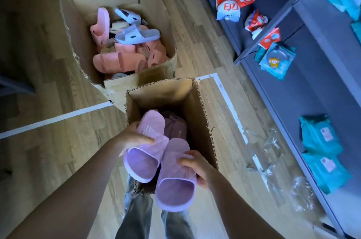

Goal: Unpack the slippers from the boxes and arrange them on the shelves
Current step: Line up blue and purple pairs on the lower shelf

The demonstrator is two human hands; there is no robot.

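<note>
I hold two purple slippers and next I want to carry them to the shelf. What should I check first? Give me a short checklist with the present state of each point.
1. Left hand grips the first purple slipper: ok.
2. Right hand grips the second purple slipper: ok.
3. Both slippers free of wrapping: ok, as far as it shows.
4. Bare place on the grey shelf: ok.
5. Floor between the near box and the shelf: not ok, clear plastic wrapping lies there.
6. The two slippers make a matching pair in size: cannot tell.
</note>
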